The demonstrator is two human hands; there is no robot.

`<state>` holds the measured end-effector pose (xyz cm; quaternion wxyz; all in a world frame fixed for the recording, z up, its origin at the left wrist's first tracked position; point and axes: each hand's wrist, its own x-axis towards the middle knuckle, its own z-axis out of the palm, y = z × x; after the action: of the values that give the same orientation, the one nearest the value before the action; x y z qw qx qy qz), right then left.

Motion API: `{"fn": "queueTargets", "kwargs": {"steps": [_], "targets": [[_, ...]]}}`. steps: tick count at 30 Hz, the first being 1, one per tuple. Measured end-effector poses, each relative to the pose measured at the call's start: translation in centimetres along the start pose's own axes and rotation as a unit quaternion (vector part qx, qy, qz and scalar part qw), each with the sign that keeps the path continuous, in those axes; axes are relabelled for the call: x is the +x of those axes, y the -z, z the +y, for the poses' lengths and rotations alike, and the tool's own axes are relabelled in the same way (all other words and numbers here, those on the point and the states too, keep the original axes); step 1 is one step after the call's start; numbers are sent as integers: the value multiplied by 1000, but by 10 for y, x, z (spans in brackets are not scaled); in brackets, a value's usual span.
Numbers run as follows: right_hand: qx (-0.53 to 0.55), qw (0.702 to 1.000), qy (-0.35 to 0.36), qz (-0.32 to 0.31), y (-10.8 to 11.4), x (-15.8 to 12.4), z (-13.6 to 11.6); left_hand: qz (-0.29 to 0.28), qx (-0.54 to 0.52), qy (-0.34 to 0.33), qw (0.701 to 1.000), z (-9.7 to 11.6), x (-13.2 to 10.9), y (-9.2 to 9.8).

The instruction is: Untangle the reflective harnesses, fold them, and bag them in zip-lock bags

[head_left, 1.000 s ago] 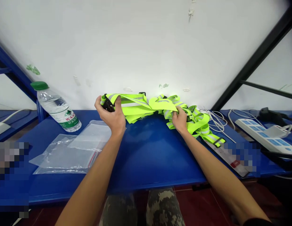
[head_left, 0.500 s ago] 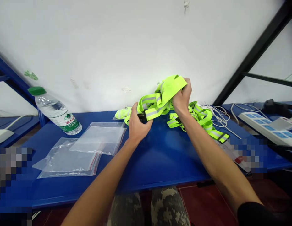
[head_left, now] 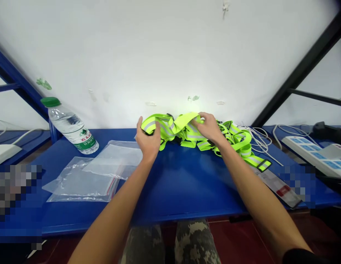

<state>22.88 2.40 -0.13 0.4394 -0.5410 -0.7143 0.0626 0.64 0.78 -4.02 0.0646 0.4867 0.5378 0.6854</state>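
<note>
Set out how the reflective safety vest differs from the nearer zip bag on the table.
The reflective safety vest is fluorescent yellow-green with grey reflective bands, while the zip bag is clear plastic. The vest lies bunched in folds under the hands, while the bag lies nearly flat with no hand on it. The vest has black buckles, while the bag has a red-lined edge. Both rest on the blue table.

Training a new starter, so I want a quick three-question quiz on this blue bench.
1. True or false: the clear plastic zip bags lie on the blue metal table.
2. What do the left hand and right hand touch: A) neon-yellow reflective webbing; B) white cables; C) a white power strip?
3. What colour is the cap of the clear plastic water bottle?

Key: 1 true; 2 A; 3 green.
</note>
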Motion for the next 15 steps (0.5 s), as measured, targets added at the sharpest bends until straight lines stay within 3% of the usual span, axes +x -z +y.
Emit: {"fn": "queueTargets", "kwargs": {"steps": [3,6,10,15], "targets": [[-11,1000,-9,-6,11,-10,13,65,-26,10,997,-4,17,5],[-1,1000,-28,8,20,-14,24,83,-49,8,995,-5,24,9],[46,989,-67,122,31,-7,31,78,-67,12,995,0,23,9],[35,970,15,241,49,33,30,99,-58,8,993,4,20,8]]}}
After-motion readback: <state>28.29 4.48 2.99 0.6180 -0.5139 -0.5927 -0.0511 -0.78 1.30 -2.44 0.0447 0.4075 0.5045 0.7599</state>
